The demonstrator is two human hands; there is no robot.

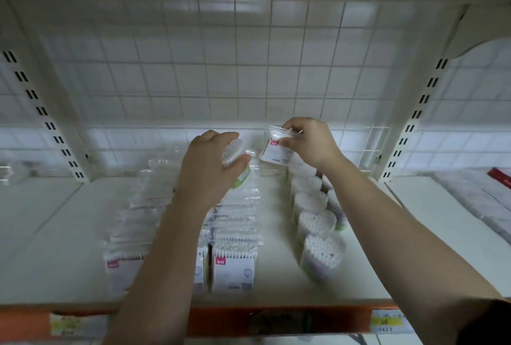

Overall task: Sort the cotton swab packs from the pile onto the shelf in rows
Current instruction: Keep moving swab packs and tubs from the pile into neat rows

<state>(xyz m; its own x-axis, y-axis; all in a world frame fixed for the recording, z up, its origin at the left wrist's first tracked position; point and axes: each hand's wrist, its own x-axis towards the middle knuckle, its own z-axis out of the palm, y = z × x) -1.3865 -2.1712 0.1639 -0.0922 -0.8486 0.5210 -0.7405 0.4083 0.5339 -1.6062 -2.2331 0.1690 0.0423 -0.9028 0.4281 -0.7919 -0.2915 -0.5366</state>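
Both grips full at the back of the shelf (55,234).
Curled in the left hand (210,167), a swab tub (232,151); pinched in the right hand (309,145), a flat swab pack (273,148), flat-pack rows (235,237) leftward, tub row (315,217) beneath that wrist.

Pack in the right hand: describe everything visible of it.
The flat pack is a clear plastic bag with a white card and small pink label inside. It is held slightly tilted above the back of the shelf, near the far end of the tub row. The right hand pinches its upper edge; its lower edge's contact is unclear.
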